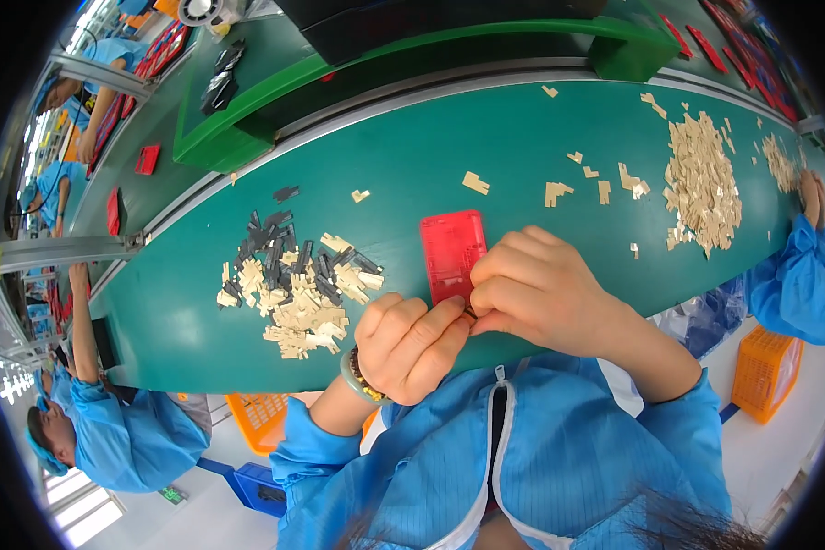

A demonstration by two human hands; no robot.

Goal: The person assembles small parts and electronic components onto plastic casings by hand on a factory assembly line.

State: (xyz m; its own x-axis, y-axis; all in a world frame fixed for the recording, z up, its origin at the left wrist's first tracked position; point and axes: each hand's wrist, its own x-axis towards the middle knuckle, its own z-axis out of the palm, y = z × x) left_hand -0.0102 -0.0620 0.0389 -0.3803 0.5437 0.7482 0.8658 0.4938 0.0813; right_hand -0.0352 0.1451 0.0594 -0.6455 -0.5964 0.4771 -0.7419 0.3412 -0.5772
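Observation:
A red rectangular plastic shell (453, 246) lies on the green work table in front of me, its near end partly covered by my fingers. My left hand (411, 344), with a bangle and a beaded bracelet at the wrist, is closed in a pinch at that near end. Its fingertips meet those of my right hand (541, 291), which is also closed, along the shell's lower right corner. Between the fingertips shows a small dark piece (470, 313); most of it is hidden, and its kind cannot be told.
Left of the shell lies a mixed pile of beige pieces (304, 316) and black pieces (270, 234). A larger beige heap (703, 183) sits at the right, with loose pieces between. A green rail (385, 60) runs along the back. Co-workers sit left (124, 431) and right (788, 284).

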